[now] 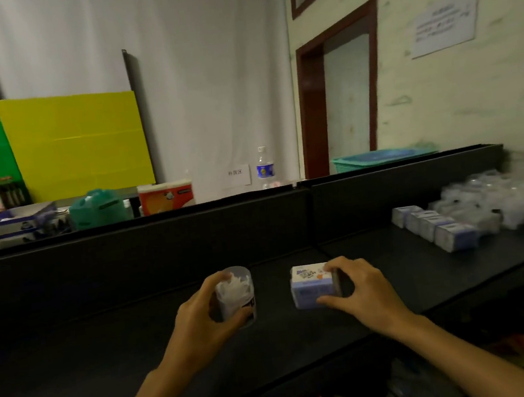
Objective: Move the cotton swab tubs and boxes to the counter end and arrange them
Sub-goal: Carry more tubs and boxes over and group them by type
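Observation:
My left hand (pixel 200 321) grips a clear round cotton swab tub (pixel 237 292) with white swabs inside, held just above the black counter (pixel 108 359). My right hand (pixel 361 288) grips a small white and purple cotton swab box (pixel 311 286), fingers over its top and thumb on its front. At the far right of the counter stands a row of several matching boxes (pixel 435 226), with a blurred cluster of clear tubs (pixel 505 201) behind them.
A black back panel (pixel 192 236) runs along the counter's far side. Beyond it are a water bottle (pixel 264 167), a teal basket (pixel 381 157), an orange pack (pixel 164 197) and a green container (pixel 96 207). Lower shelves with goods lie below right.

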Action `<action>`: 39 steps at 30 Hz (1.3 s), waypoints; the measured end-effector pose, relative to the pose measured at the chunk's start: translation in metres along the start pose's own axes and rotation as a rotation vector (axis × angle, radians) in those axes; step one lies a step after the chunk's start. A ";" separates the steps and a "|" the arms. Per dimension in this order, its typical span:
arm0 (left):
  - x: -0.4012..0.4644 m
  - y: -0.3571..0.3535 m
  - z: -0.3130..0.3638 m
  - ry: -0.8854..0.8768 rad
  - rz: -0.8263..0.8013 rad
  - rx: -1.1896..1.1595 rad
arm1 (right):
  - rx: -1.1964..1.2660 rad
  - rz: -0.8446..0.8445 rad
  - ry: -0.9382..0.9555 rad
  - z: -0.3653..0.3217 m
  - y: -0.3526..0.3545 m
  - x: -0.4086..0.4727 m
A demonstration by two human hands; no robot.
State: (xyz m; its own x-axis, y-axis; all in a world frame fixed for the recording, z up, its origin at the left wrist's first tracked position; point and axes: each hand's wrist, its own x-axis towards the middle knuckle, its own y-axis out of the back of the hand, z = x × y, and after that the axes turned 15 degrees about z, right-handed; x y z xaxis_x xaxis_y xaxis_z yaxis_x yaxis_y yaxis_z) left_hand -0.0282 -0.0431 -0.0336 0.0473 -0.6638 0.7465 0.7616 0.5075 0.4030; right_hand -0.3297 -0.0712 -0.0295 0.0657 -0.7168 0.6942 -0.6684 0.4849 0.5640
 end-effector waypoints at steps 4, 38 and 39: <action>0.000 -0.067 0.040 0.020 -0.025 -0.067 | -0.068 0.012 -0.036 0.071 0.062 -0.008; 0.136 -0.424 0.110 -0.037 -0.072 -0.178 | -0.116 0.020 -0.259 0.393 0.160 0.060; 0.143 -0.432 0.110 -0.037 -0.062 -0.186 | -0.118 0.006 -0.256 0.398 0.159 0.063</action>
State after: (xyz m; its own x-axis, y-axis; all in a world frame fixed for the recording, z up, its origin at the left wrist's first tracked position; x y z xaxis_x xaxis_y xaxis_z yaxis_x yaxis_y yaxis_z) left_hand -0.4215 -0.2970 -0.0423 -0.0246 -0.6678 0.7440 0.8689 0.3538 0.3463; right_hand -0.7266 -0.2386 -0.0739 -0.1375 -0.8095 0.5707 -0.5762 0.5341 0.6187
